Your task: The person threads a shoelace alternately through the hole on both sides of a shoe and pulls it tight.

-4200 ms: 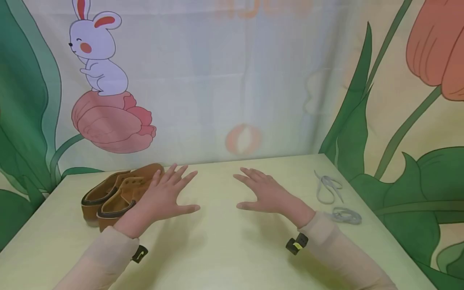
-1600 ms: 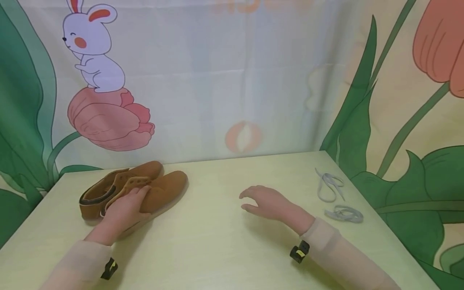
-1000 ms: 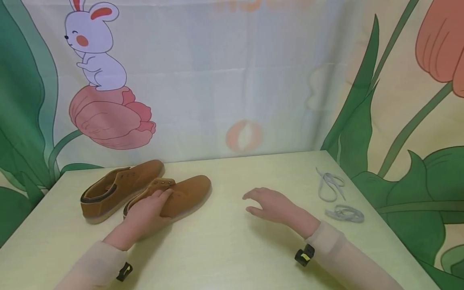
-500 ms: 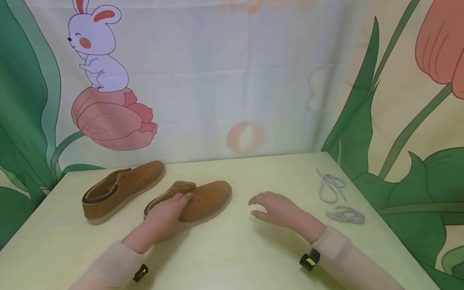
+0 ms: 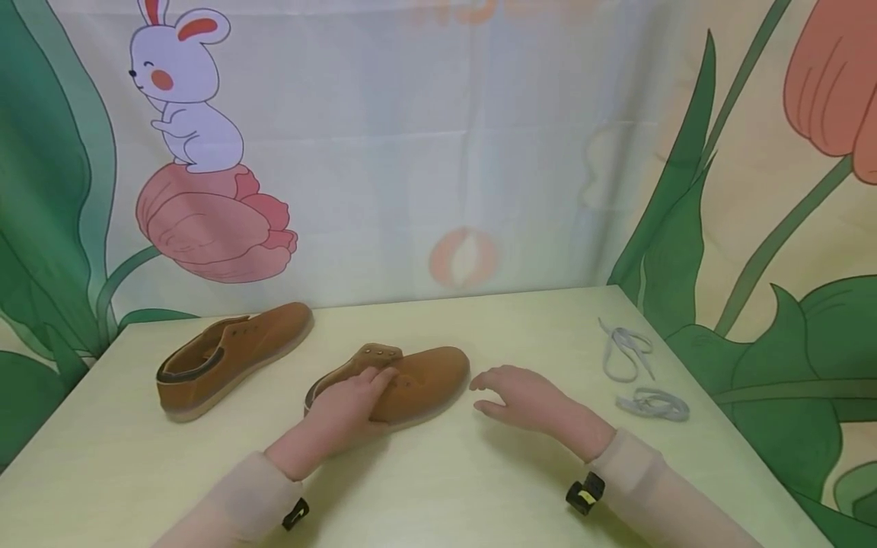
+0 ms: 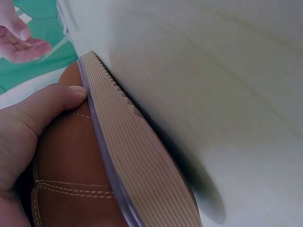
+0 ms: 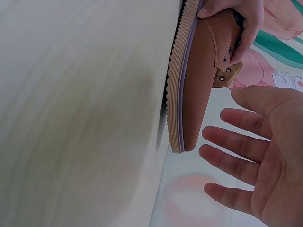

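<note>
A brown leather shoe (image 5: 428, 380) without a lace is in the middle of the table, its toe pointing right. My left hand (image 5: 349, 407) grips it by the near side, fingers over the eyelet opening and thumb on the side just above the sole. In the left wrist view the ribbed tan sole (image 6: 128, 142) runs along close over the table. My right hand (image 5: 527, 399) hovers just right of the toe, fingers loosely bent and holding nothing; the right wrist view shows its fingers (image 7: 236, 142) spread beside the toe.
The matching brown shoe (image 5: 240, 358) stands at the table's back left. Two grey shoelaces lie at the right: a loosely looped lace (image 5: 626, 354) and a bundled lace (image 5: 654, 405) nearer. A printed curtain (image 5: 384, 152) hangs behind the pale table (image 5: 438, 487).
My left hand took hold of the nearer shoe and brought it right, away from its mate, to the middle. My right hand lowered and shifted slightly right, its fingers more bent.
</note>
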`<state>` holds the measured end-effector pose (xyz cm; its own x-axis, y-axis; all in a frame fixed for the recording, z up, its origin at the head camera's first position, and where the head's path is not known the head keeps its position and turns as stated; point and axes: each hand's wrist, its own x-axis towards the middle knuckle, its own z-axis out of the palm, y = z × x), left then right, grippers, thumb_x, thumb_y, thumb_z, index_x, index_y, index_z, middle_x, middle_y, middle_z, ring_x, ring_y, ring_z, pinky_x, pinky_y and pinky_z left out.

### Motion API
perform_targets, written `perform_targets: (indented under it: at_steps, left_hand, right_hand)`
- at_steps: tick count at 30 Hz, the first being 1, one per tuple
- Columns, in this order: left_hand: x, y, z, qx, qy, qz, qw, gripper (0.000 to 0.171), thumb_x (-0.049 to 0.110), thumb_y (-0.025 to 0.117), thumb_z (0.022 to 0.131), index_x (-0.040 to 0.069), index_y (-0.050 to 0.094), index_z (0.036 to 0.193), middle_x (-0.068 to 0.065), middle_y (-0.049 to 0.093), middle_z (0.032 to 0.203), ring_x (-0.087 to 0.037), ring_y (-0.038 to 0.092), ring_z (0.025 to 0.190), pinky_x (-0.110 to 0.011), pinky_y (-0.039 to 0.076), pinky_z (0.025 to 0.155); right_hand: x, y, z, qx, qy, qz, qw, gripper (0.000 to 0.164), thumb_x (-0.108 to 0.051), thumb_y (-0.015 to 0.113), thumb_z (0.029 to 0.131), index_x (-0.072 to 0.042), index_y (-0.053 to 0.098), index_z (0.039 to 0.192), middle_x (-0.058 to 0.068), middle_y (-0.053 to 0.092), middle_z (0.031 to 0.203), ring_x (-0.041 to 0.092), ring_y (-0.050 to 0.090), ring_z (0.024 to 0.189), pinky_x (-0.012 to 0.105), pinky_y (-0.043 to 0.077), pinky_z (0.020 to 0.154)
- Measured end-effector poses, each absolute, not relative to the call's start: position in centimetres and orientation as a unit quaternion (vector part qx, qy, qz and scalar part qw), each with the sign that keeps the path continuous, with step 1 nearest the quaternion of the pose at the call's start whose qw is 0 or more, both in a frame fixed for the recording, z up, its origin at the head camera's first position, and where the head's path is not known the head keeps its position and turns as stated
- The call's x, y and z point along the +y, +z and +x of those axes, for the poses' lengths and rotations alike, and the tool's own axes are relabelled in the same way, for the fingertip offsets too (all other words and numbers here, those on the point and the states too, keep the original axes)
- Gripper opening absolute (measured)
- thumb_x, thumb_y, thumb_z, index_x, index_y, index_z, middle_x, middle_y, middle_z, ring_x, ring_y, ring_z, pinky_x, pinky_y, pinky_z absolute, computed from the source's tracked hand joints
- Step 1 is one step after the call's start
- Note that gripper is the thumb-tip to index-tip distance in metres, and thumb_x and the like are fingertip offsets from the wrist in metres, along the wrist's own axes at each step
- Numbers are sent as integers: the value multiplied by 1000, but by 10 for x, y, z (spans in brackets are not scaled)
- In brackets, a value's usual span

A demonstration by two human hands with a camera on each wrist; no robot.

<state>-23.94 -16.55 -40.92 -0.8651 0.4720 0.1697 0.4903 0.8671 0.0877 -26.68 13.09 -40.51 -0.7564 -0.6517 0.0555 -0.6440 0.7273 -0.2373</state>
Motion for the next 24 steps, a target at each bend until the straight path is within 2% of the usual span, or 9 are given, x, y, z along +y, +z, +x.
perform_targets:
  at_steps: [11,13,19,24]
  left_hand:
    - [-152,-413,-238,-961,-70,-260,59,77,26,88,80,0,52,142,-20,64,132,-29,71,98,-44,61,80]
    - [-151,-414,-238,-960,-72,-265,59,77,26,87,80,0,51,143,-20,64,134,-31,71,103,-45,61,83]
    - [-152,-410,-236,-953,-101,-278,63,78,28,84,85,2,47,149,-20,58,144,-35,62,127,-49,57,98]
    - [-156,-403,-234,-951,-111,-276,82,72,28,79,90,1,46,149,-19,61,140,-35,62,127,-49,55,101]
  right_hand:
    - [145,-407,-258,933,-110,-343,2,30,-23,64,100,-4,69,124,11,72,126,30,66,122,45,53,104]
    - [152,-406,-257,936,-107,-336,0,30,-22,65,100,-5,69,124,10,72,127,29,66,122,45,52,105]
    - [189,-401,-252,948,-108,-299,-6,30,-20,67,98,-4,69,123,12,72,126,32,65,122,47,52,104]
    - [232,-393,-251,956,-120,-266,-7,32,-18,70,96,-1,67,123,17,71,126,38,64,121,51,52,103]
